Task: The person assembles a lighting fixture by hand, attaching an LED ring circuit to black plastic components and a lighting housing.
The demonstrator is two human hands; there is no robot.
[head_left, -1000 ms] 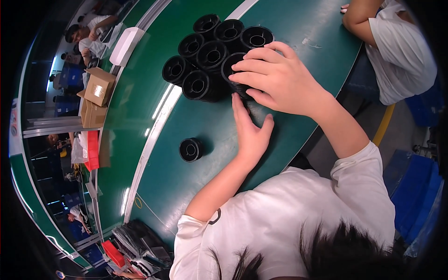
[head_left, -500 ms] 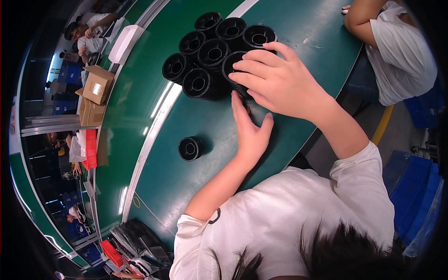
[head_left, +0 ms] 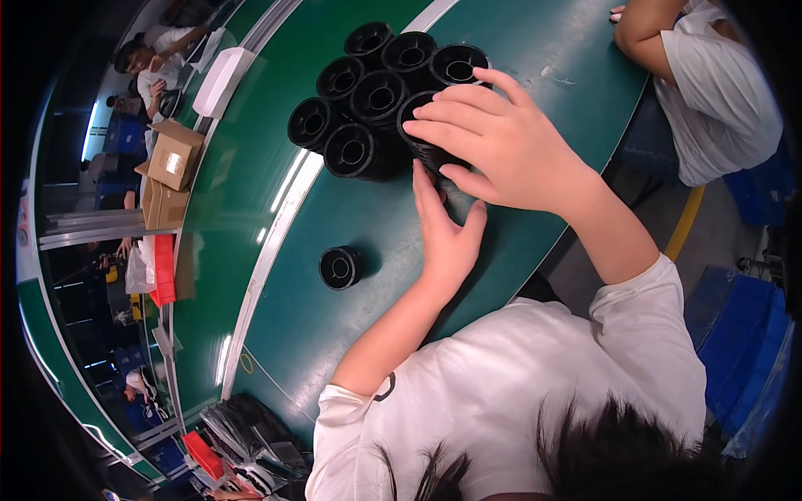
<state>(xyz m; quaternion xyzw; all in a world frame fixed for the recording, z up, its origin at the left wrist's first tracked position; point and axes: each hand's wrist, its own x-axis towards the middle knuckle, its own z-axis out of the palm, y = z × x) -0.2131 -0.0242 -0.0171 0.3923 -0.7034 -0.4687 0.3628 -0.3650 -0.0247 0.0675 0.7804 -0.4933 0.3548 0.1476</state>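
Note:
Several black, ribbed, spool-like cylinders with hollow round tops (head_left: 378, 98) stand packed together on the green table. My right hand (head_left: 510, 138) reaches over the nearest right cylinder (head_left: 408, 107), its fingers stretched out across the top and hiding most of it. Against that cylinder's near side, my left hand (head_left: 447, 238) rests with straight fingers and its thumb apart. Both hands look open, pressing on the cylinder rather than wrapping it. Apart from the group, a smaller black ring-topped piece (head_left: 340, 268) stands to the left of my left hand.
The green table (head_left: 309, 351) has a pale metal strip (head_left: 276, 238) along its far left side. Beyond lie cardboard boxes (head_left: 173, 157), a red bin (head_left: 164, 267) and a white block-shaped object (head_left: 224, 82). Another person's arm and sleeve (head_left: 706, 92) are at the right edge.
The grouped cylinders have shifted slightly to the left, and my right hand's fingers have moved left with them. My left hand and the lone small piece stay almost in place.

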